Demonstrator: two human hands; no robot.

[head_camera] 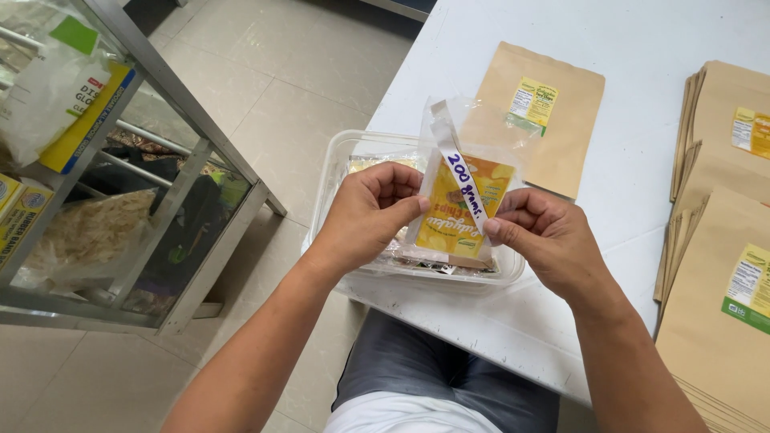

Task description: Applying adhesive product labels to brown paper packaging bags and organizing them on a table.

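My left hand and my right hand together hold a small clear plastic sleeve of yellow printed labels with a white handwritten paper strip across it. The left fingers pinch its left edge, the right thumb and fingers pinch its right edge. The sleeve stands upright just above a clear plastic tub that sits at the near edge of the white table. More label packs lie inside the tub, partly hidden by my hands.
A brown paper pouch with a yellow-green label lies behind the tub. Stacks of like pouches fill the table's right side. A metal-framed glass shelf with bagged goods stands left, over a tiled floor.
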